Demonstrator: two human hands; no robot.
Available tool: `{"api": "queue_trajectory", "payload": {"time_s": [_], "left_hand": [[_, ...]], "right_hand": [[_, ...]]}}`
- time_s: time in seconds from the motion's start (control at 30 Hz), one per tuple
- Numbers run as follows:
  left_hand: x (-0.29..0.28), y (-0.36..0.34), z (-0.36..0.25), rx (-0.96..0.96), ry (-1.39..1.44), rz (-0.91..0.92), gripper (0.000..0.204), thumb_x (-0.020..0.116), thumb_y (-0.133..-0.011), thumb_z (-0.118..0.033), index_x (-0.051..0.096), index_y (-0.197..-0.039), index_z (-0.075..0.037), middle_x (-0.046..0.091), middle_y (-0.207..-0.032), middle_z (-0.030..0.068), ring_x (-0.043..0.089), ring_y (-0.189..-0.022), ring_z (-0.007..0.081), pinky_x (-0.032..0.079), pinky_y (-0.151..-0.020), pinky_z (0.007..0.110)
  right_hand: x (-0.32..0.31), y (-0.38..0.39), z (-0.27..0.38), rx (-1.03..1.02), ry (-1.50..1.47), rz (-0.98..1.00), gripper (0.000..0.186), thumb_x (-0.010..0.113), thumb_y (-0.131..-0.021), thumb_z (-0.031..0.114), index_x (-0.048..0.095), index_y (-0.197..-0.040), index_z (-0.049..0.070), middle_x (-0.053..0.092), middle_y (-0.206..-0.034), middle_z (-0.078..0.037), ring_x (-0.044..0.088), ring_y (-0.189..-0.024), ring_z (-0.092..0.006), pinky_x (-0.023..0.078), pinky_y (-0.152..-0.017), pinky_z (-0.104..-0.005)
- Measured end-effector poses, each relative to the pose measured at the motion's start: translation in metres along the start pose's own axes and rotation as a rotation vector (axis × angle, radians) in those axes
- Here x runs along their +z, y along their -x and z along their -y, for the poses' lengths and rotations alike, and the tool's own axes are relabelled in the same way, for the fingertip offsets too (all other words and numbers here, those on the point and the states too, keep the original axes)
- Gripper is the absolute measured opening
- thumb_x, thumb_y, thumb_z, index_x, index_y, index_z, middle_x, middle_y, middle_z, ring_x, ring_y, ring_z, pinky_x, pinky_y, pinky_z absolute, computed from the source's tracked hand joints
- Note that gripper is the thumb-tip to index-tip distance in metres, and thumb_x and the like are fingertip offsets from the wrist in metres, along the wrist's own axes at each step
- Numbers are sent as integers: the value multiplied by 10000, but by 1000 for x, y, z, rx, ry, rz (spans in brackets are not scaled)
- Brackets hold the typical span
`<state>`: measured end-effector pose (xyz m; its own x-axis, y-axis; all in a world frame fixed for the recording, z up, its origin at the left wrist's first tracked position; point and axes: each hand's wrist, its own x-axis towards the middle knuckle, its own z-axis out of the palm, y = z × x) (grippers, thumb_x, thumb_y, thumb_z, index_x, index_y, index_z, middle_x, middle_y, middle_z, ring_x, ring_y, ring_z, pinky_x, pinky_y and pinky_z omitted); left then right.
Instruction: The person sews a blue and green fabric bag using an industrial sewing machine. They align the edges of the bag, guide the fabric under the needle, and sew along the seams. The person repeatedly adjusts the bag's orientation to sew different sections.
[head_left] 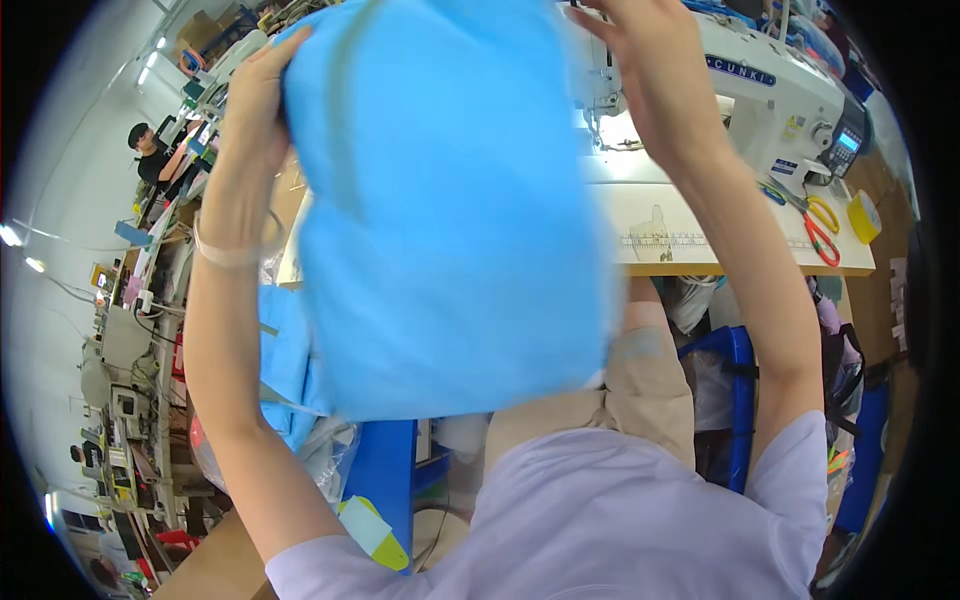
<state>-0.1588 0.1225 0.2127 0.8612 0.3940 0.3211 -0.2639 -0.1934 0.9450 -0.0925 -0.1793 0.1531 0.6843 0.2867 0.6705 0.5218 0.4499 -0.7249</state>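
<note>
A large piece of light blue fabric (448, 210), blurred by motion, hangs upright before me, with a darker strip down its upper left part. My left hand (258, 105) is closed on its upper left edge. My right hand (660, 80) is raised by its upper right edge, fingertips toward the cloth; the top of the frame cuts it off, so its grip is unclear. Behind the fabric, a white sewing machine (760, 105) stands on a pale table (660, 200), partly hidden.
Scissors (822, 238) and a yellow tape roll (863, 216) lie at the table's right. More blue fabric (282, 365) hangs lower left. A blue plastic frame (738, 410) stands beside my right leg. A person (160, 160) sits among machines far left.
</note>
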Motion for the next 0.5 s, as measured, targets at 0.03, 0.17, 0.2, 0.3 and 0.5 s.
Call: {"api": "queue_trajectory", "payload": {"time_s": [0.03,0.17,0.2,0.3,0.5], "left_hand": [[-36,-23,7,89,-460,-12,397,662,-979,-324,693,-1189,13,748,-994,97,707,-858,167,571,-765,334],[-112,-70,71,126,-929,92,506,644,-995,-350,613,-1345,14,718,-1176,153,687,-1031,210,525,-930,360],[-84,-69,89,220,-783,89,537,639,-999,-357,594,-1385,14,710,-1221,167,682,-1074,221,513,-971,366],[-6,-25,99,320,-746,315,595,617,-1005,-428,545,-1453,-43,658,-1345,172,638,-1215,274,460,-1066,346],[-4,5,221,79,-1341,521,547,464,-1033,-472,482,-1519,-223,486,-1551,112,436,-1436,330,201,-1151,727]], "right_hand": [[-1,7,-5,-63,145,-39,409,603,-1001,257,633,-1316,-4,648,-1307,-87,598,-1184,-175,452,-1039,-318],[-13,69,-69,57,374,9,310,617,-963,150,685,-1232,13,720,-1190,-84,632,-1126,-180,474,-989,-324],[-27,89,-82,122,380,37,286,625,-948,141,692,-1195,14,725,-1172,-105,653,-1098,-214,490,-961,-337],[-29,123,-98,159,561,193,274,656,-894,77,698,-1160,30,708,-1173,-135,645,-1147,-284,506,-988,-401],[13,150,-129,-171,646,487,305,708,-816,58,694,-1119,44,669,-1212,-155,617,-1180,-358,521,-985,-441]]}}
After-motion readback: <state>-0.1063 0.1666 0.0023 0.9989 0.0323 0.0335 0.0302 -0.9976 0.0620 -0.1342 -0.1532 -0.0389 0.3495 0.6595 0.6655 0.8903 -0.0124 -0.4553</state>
